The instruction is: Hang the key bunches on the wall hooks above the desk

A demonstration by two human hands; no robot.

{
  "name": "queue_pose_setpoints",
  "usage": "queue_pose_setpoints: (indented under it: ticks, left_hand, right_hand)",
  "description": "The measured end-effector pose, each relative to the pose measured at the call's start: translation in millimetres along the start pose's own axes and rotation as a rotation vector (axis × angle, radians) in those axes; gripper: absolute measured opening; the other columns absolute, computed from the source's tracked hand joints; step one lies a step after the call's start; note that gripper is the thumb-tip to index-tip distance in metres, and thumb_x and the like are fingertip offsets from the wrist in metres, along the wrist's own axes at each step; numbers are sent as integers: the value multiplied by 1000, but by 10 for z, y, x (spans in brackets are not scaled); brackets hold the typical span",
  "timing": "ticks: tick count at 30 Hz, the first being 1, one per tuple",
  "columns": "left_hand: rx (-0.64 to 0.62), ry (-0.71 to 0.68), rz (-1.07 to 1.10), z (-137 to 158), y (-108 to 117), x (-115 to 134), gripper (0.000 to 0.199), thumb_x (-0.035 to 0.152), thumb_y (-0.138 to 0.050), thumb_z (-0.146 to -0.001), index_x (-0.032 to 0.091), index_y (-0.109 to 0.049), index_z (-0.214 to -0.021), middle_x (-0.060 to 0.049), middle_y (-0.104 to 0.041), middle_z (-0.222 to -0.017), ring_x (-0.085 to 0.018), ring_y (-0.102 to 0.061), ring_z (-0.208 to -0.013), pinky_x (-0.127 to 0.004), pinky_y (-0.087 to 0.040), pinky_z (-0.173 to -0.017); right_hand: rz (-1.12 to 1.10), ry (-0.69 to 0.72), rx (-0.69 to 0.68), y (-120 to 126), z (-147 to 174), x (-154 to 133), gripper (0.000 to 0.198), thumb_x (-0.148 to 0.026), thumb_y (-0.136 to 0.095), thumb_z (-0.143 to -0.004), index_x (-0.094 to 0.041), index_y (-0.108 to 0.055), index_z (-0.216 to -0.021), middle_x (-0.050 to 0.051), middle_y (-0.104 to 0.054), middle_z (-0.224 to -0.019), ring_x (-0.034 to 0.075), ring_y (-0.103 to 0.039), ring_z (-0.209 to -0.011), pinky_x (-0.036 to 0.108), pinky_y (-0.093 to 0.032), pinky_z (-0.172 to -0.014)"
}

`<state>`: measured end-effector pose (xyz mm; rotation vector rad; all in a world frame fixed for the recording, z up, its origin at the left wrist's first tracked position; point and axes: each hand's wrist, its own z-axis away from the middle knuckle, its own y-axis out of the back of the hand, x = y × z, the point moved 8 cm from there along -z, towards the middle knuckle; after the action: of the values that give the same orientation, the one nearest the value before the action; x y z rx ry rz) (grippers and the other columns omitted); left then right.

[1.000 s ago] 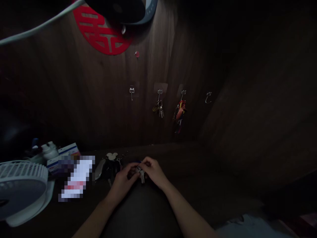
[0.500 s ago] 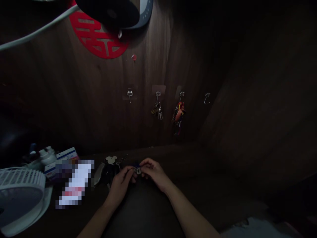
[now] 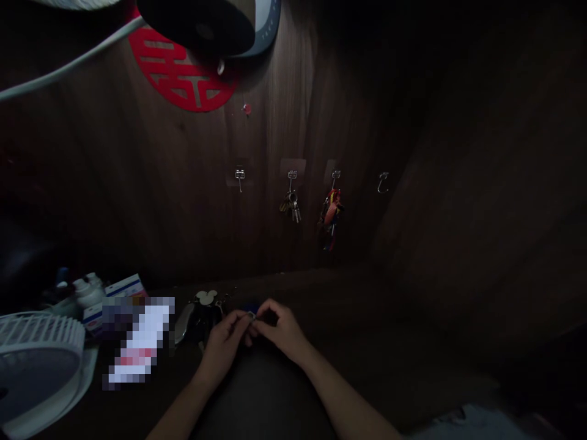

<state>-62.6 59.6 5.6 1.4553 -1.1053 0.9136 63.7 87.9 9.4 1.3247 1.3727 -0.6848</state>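
two hands meet over the dark shelf [image 3: 367,342], head view only. left hand [image 3: 224,342] curled, fingertips pinched on a small metal piece [image 3: 252,315]; right hand [image 3: 277,330] curled too, thumb and forefinger pinched on the same piece from the other side. metal piece sits between the fingertips, just above the shelf, right of the key bunch with mouse-shaped fob [image 3: 204,305] and touching none of it as far as visible.

change against one second back: then a key blade hung down plainly below the fingers, long axis near vertical, tip toward the wearer. half a second back: shorter glint, blade mostly covered. now only a small bright speck shows, rest hidden inside both grips. judged: hands closed tighter round the keys, probably working the ring, not setting anything down. hands also shifted slightly left and lower in frame, camera tilted a touch.

orientation now: cannot tell which way the blade points; too dark, too covered. visible speck reads as roughly level, running from one fingertip pair to the other.

surroundings: back panel carries four hooks; second hook holds silver keys [image 3: 291,205], third holds colourful keychain [image 3: 331,214], first hook [image 3: 239,177] and last hook [image 3: 383,182] bare. white fan [image 3: 32,360] and small boxes [image 3: 117,293] at far left. red paper cutout [image 3: 178,67] above.
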Motion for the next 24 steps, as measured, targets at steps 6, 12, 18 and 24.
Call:
queue_pose_setpoints:
  ticks: [6,12,18,24]
  left_hand:
    - [20,22,64,2,0,-38,31,46,-48,-83,20,-55,-67,2,-62,-58,-13,-57,-52,-25,-46,-56]
    - [9,29,20,5,-9,-50,28,46,-48,-82,21,-56,-73,3,-61,-58,-14,-59,-54,-26,-48,-58]
    - [12,-56,25,-15,11,-24,30,34,-57,-78,24,-60,-106,-4,-70,-105,-21,-64,-99,-34,-49,-86]
    - [-23,-66,-30,-16,-7,-15,23,31,-56,-79,24,-66,-97,-2,-73,-98,-22,-65,-95,-37,-46,-92]
  right_hand:
    - [120,193,97,87,29,-166,6,-25,-65,-75,-24,-64,-69,2,-60,-81,18,-56,-83,31,-43,-77]
    - [-147,-30,84,106,-5,-26,14,-35,-66,-73,-21,-63,-69,-3,-57,-61,13,-52,-59,25,-40,-56]
    - [-374,-167,98,96,-23,63,23,-41,-68,-69,-18,-63,-69,0,-64,-63,10,-52,-51,22,-38,-47]
    - [-553,-236,50,-11,-4,122,26,-39,-72,-67,-15,-62,-69,1,-65,-62,7,-49,-48,19,-33,-45]
